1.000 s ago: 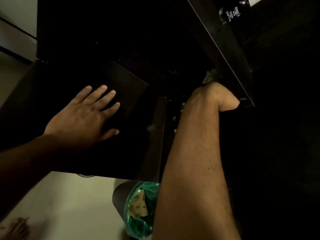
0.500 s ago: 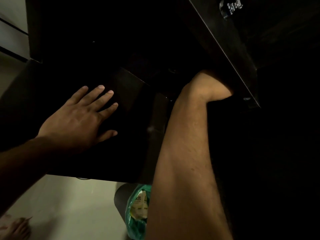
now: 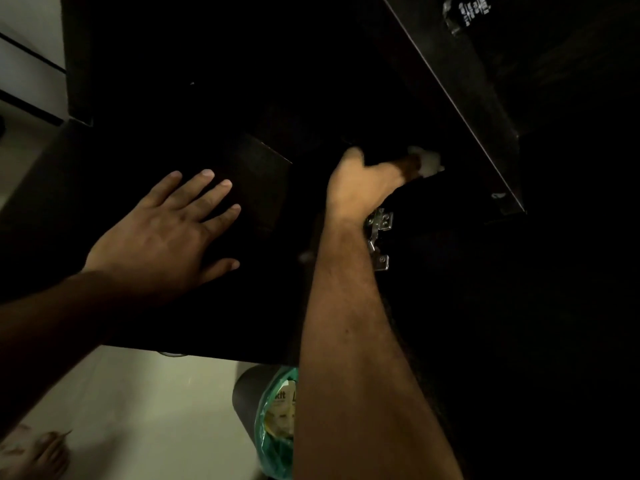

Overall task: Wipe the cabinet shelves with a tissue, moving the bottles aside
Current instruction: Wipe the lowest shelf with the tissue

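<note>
My left hand (image 3: 169, 230) lies flat with fingers spread on the dark cabinet door (image 3: 256, 188). My right hand (image 3: 363, 181) reaches into the dark cabinet under a shelf edge (image 3: 460, 105) and pinches a crumpled white tissue (image 3: 427, 162) in its fingertips. A dark bottle with a white-lettered label (image 3: 467, 12) stands on the shelf above, at the top right. The cabinet's inside is too dark to make out other bottles.
A metal door hinge (image 3: 379, 237) sits just right of my right wrist. Below on the pale floor (image 3: 138, 410) stands a dark bin with a green liner (image 3: 273, 424) holding packaging. A bare foot (image 3: 38, 455) shows at the bottom left.
My right hand has drawn back out from under the shelf edge, so the hand, the white tissue and the hinge now show. The left hand stays flat on the door.
</note>
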`<action>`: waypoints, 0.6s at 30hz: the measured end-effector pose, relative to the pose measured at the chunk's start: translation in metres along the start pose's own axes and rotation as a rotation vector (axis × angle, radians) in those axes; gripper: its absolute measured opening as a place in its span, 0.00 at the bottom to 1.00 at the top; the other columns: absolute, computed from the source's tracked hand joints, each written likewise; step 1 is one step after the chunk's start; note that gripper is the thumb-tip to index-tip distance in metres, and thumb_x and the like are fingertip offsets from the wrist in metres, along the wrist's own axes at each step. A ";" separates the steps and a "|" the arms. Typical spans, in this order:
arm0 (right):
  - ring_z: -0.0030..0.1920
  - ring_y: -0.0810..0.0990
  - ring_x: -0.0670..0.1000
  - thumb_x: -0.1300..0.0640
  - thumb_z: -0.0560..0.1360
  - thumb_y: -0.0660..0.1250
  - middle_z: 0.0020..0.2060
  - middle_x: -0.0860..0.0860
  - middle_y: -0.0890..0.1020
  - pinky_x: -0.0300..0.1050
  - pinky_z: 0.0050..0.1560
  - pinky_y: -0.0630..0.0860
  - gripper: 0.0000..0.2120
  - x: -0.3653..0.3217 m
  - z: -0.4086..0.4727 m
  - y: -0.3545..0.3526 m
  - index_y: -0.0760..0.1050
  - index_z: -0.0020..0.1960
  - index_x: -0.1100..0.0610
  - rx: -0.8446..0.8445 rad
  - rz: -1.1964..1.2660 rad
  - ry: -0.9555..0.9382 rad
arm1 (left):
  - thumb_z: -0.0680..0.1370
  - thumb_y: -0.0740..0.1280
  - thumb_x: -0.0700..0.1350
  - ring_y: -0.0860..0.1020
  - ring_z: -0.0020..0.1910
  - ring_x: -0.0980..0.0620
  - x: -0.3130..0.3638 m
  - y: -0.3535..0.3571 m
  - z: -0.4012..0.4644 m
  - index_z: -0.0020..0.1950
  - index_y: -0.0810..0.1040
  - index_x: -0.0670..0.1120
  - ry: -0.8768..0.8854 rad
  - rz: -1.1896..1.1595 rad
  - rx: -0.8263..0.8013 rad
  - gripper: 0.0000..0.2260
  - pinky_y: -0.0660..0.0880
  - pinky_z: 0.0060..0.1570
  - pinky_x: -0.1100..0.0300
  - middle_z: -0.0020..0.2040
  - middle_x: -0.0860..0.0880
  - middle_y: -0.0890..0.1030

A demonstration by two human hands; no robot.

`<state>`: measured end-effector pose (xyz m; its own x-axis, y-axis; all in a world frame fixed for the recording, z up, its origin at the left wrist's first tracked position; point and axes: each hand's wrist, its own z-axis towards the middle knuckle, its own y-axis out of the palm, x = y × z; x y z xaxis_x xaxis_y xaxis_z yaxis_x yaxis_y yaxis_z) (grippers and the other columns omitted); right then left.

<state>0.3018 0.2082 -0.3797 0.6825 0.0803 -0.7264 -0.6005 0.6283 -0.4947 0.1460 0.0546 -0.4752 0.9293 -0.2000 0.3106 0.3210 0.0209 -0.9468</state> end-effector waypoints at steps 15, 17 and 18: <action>0.63 0.74 0.57 0.68 0.68 0.63 0.72 0.52 0.59 0.42 0.46 0.81 0.35 0.023 -0.035 -0.005 0.55 0.70 0.50 -0.415 0.086 0.321 | 0.75 0.49 0.67 0.58 0.76 0.44 0.002 -0.005 0.000 0.72 0.71 0.46 0.005 -0.007 -0.014 0.35 0.52 0.74 0.45 0.75 0.42 0.66; 0.52 0.78 0.55 0.65 0.65 0.62 0.67 0.57 0.67 0.38 0.35 0.78 0.33 0.027 -0.039 -0.005 0.57 0.65 0.46 -0.462 0.118 0.372 | 0.75 0.49 0.68 0.57 0.77 0.44 0.002 -0.004 0.000 0.72 0.71 0.46 0.002 -0.003 -0.017 0.35 0.52 0.75 0.45 0.75 0.42 0.65; 0.48 0.78 0.53 0.64 0.66 0.62 0.65 0.60 0.69 0.36 0.32 0.76 0.31 0.030 -0.041 -0.005 0.58 0.64 0.46 -0.492 0.115 0.412 | 0.75 0.48 0.68 0.57 0.77 0.44 0.001 -0.004 0.000 0.72 0.70 0.46 0.000 -0.004 -0.019 0.35 0.52 0.75 0.45 0.75 0.42 0.65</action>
<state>0.3082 0.1757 -0.4179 0.4459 -0.2387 -0.8627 -0.8475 0.1974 -0.4927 0.1463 0.0545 -0.4713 0.9279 -0.1999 0.3147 0.3214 0.0015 -0.9469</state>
